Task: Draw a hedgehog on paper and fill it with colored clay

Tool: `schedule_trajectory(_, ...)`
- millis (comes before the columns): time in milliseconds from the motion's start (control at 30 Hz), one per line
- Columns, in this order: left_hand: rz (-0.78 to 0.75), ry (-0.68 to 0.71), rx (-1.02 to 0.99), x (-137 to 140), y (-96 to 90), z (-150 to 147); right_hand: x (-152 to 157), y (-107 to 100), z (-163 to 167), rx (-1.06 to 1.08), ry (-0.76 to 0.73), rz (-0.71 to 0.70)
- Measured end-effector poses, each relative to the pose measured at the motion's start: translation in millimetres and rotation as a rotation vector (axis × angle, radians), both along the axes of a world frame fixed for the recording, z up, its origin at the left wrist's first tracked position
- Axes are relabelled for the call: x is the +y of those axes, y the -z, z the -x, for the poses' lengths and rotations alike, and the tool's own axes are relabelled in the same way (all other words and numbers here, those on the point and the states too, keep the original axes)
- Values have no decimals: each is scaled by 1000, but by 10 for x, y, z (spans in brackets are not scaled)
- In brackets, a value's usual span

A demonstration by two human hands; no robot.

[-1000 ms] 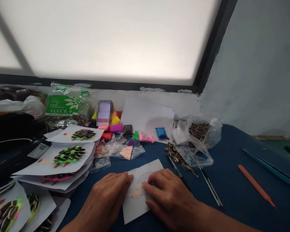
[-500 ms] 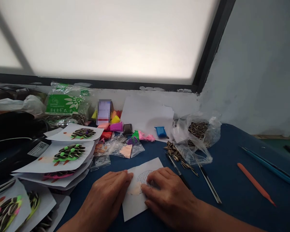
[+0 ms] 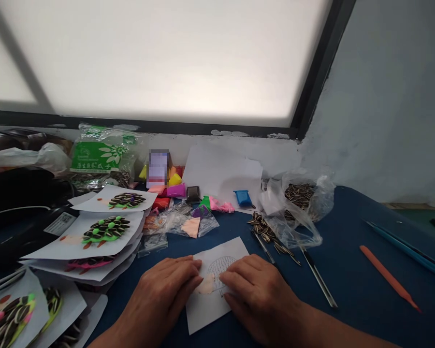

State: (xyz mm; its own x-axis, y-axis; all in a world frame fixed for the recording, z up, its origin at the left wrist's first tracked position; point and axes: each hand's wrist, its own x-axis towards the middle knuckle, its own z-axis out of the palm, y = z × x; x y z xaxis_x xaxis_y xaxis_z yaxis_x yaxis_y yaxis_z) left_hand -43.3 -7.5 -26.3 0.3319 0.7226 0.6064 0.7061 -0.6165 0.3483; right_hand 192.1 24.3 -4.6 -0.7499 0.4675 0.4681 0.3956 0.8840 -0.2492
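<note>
Our left hand and right hand flanked the card, where we were apparently flattening peach clay. Fingers lay together, the right's curled; we couldn't tell any pinch. Next, smoothing seemed to call for light pressure.

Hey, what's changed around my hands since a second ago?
Your right hand has eased slightly rightward from the peach patch, baring more of the drawing. The thumb of your left hand now sticks out toward the patch. The white card and the seed pile look unmoved.
</note>
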Motion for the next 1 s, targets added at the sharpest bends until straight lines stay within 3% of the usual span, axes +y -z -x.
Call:
schedule_trajectory(133, 17, -1, -28, -12, -13, 17, 31, -24, 14, 126, 77, 208)
schedule_trajectory(267, 57, 11, -110, -58, -184, -29, 1, -123, 57, 246, 77, 321)
schedule_trajectory(367, 305, -22, -258, -112, -330, -89, -93, -85, 98, 271, -32, 271)
schedule_trajectory(500, 609, -11, -501, -153, -424, -144, -202, 124, 162, 241, -266, 73)
schedule_trajectory(600, 763, 63, -628, -156, -424, -162, -220, 175, 185, 231, -206, 212)
schedule_trajectory(700, 874, 114, -703, -164, -382, -190, -210, 58, 169, 260, -75, 342)
schedule_trajectory(767, 916, 124, -720, -172, -339, -220, -199, -46, 154, 343, 4, 553)
schedule_trajectory(867, 969, 120, -694, -182, -272, -271, -184, -130, 149, 472, -2, 599)
schedule_trajectory(1000, 996, 109, -630, -204, -225, -313, -175, -122, 162, 476, -22, 602)
